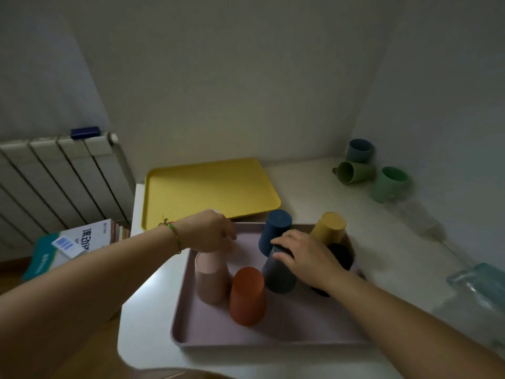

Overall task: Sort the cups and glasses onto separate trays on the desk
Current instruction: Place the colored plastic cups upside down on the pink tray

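1. My right hand [303, 255] is clamped over the top of the dark grey cup [278, 277], which stands upside down on the pink tray [273, 332]. The blue cup [274, 231], yellow cup [328, 228] and black cup [340, 257] crowd close around it, so I judge that a slanted lift could knock one over.
2. My left hand [210, 231], well apart from the right, hangs over the upturned pink cup [211, 280]. I cannot tell whether it grips or only touches. The orange cup [247, 296] stands just beside it, near right, and a sideways drag would likely topple it.
3. The yellow tray [207, 190] lies just beyond the pink tray, far left. A cup carried low could catch either rim.
4. Far right on the desk [314, 187] sit a grey-blue cup [360, 150], a green cup [390, 183] and an olive cup [355, 172]. The olive one lies on its side and may roll if nudged.
5. Clear glasses [475, 291] on the right are blurred and hard to see. A careless forearm swing could strike them.
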